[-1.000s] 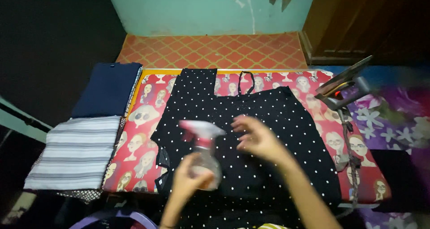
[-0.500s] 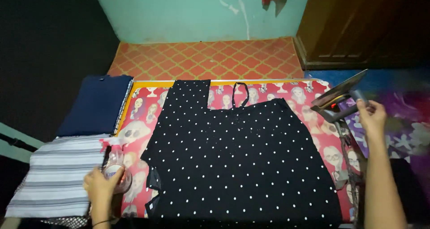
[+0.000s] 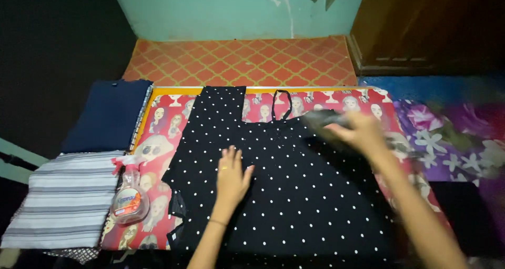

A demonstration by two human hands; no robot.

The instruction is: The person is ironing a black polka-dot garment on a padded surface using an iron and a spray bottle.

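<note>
A black garment with white dots (image 3: 294, 195) lies spread flat on a red printed pad (image 3: 158, 143). My left hand (image 3: 231, 175) rests palm down on the garment, fingers apart, holding nothing. My right hand (image 3: 353, 132) is blurred with motion over the garment's upper right and grips a dark clothes iron (image 3: 323, 119), whose body shows just left of the fingers. A clear spray bottle with a pink trigger (image 3: 129, 198) stands on the pad's left edge, apart from both hands.
A folded striped cloth (image 3: 63, 200) and a folded navy cloth (image 3: 108, 116) lie left of the pad. A purple flowered fabric (image 3: 452, 137) lies at right. Orange patterned floor (image 3: 242, 61), a teal wall and a dark wooden door are beyond.
My left hand let go of the spray bottle at the pad's left edge and moved onto the garment. My right hand took the iron from the right and swung it over the garment.
</note>
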